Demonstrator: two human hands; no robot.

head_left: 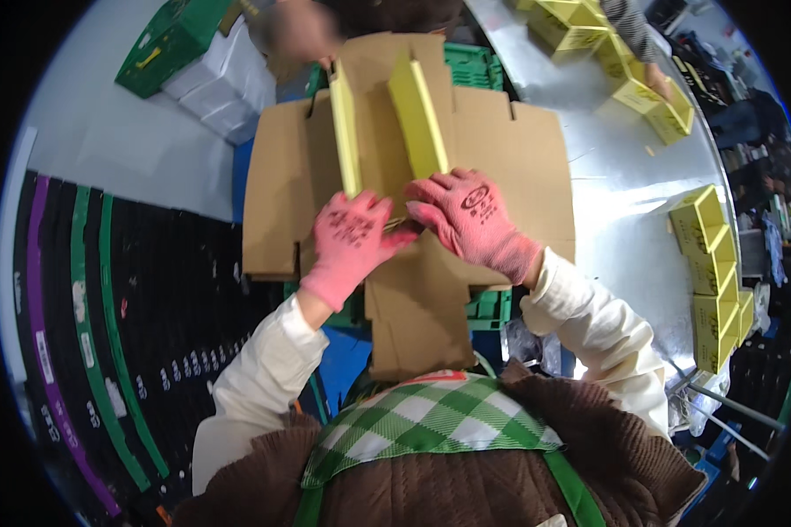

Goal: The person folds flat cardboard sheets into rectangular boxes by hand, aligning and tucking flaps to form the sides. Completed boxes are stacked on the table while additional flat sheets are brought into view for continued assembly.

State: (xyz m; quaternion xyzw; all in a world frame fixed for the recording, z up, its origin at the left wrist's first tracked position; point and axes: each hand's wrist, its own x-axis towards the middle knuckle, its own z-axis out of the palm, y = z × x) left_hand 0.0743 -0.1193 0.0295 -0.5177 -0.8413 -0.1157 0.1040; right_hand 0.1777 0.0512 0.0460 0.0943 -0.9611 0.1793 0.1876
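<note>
Two yellow cardboard pieces, a left one [345, 132] and a right one [419, 114], stand on edge, apart, on a brown unfolded cardboard carton [518, 167]. My left hand [350, 237], in a pink glove, is closed at the near end of the left piece. At the near end of the right piece, my right hand [474, 217], also pink-gloved, has its fingers curled. The thumbs almost meet between the pieces, with something thin and pale by them that I cannot make out. Both hands partly hide the near ends.
Green crates [488, 309] show under the carton. On the right, a metal table [606, 220] bears several yellow open boxes [711, 272]; another person's hand [657, 81] touches one. A blurred hand [299, 31] is at the far end. Dark stacked crates [176, 316] line the left.
</note>
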